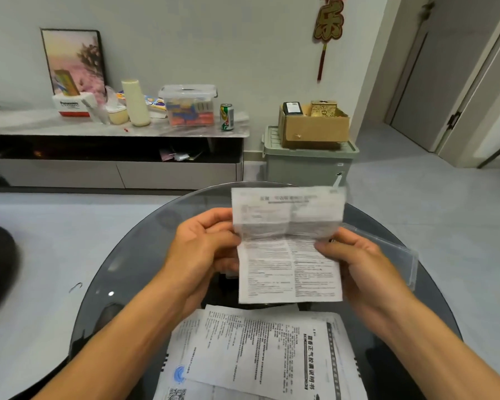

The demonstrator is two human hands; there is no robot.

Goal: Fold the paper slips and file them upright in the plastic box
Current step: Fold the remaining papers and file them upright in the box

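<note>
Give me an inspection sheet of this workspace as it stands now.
Surface: round dark glass table, bare to the left.
Job's things: printed paper slip held up, creased, partly unfolded; more printed sheets lying flat near the front edge; clear plastic box on the table at right, mostly hidden.
Clutter: nothing seen on the table.
Hands: left hand grips the slip's left edge; right hand grips its right edge.
Cables: nothing seen.
Surroundings: low sideboard with a lidded container and drink can; cardboard box on a green bin.
</note>
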